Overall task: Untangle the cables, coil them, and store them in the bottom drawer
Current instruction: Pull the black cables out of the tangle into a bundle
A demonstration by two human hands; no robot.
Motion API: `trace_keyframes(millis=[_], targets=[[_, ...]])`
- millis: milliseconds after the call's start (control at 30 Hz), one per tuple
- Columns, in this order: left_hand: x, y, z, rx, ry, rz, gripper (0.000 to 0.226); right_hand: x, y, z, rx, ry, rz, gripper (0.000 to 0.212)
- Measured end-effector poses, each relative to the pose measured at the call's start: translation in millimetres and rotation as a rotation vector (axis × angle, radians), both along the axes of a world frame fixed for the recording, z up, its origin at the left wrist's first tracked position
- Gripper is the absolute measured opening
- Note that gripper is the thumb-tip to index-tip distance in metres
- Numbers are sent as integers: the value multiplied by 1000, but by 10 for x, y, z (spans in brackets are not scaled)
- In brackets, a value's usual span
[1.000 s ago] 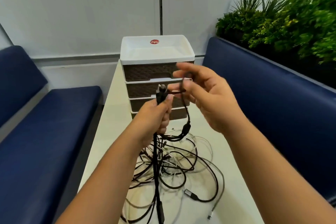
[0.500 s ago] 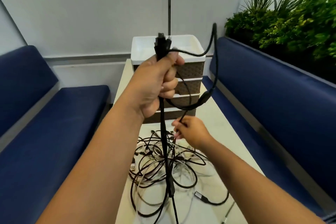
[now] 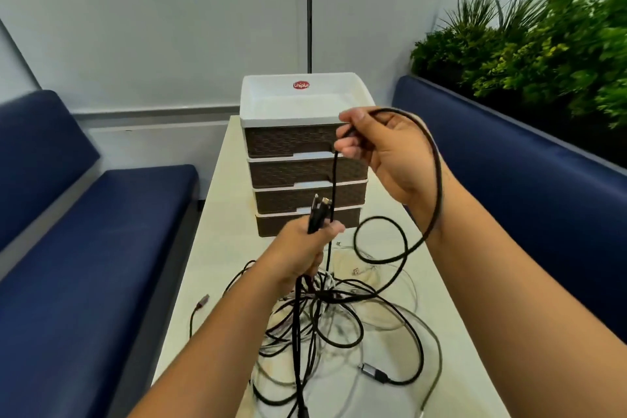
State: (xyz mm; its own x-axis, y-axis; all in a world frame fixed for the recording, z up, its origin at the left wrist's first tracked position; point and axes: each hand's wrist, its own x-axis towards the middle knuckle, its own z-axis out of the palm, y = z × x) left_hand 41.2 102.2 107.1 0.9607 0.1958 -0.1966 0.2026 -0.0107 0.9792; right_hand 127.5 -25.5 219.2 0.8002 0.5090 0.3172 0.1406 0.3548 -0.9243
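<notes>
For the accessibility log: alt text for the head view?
Both hands, left and right, hold a black cable above a tangled pile of black and white cables on a cream table, before a brown-and-white four-drawer organiser, all drawers shut.

Place: an office lounge or meeting booth, by its fittings.
Seating: navy upholstered benches (image 3: 95, 231) line both sides of a narrow cream table (image 3: 210, 248).
Walls: plain pale panels (image 3: 152, 27) with a dark vertical joint.
Greenery: a planter hedge (image 3: 543, 54) runs behind the right-hand bench.
Storage: a four-drawer desktop organiser (image 3: 305, 159) stands at the table's far end.
</notes>
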Motion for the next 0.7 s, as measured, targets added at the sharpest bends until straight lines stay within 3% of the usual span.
trace_keyframes(millis=[167, 233, 333, 467, 600, 700], targets=[[54, -14, 22, -30, -107, 90, 28, 26, -179, -79, 150, 3, -3, 18], [73, 10, 156, -59, -193, 112, 27, 23, -266, -262, 45, -1, 11, 25], [89, 19, 409, -73, -286, 75, 25, -36, -294, -679, -319, 17, 64, 34], [93, -27, 579, -24, -338, 27, 26, -164, -94, -1190, -592, -43, 107, 13], [64, -40, 573, 10, -326, 36, 24, -154, 52, -1323, -727, -146, -78, 9], [23, 18, 500, -28, -299, 108, 22, -137, 64, -1304, -544, 6, -113, 12]])
